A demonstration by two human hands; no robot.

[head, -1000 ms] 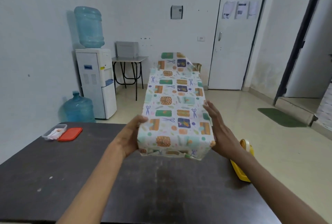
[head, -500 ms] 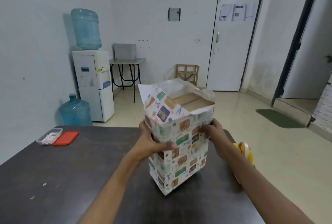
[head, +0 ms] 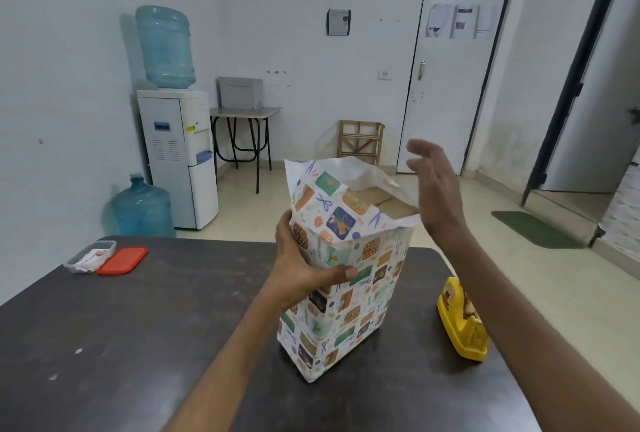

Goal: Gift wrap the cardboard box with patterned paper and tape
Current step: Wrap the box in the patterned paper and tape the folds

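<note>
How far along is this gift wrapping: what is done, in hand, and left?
Done: the patterned paper sleeves the sides of the cardboard box, standing on the table. In hand: the left hand grips the wrapped side; the right hand hovers open by the top. Left: the top paper stands unfolded with cardboard showing; it needs folding and tape from the yellow tape dispenser.

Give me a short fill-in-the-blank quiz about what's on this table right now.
The left hand grips the wrapped box, which stands ____ on the table.
The paper at its top end is ____, showing cardboard.
The tape dispenser's colour is ____.
The right hand holds ____.
Missing: upright; open; yellow; nothing.
</note>
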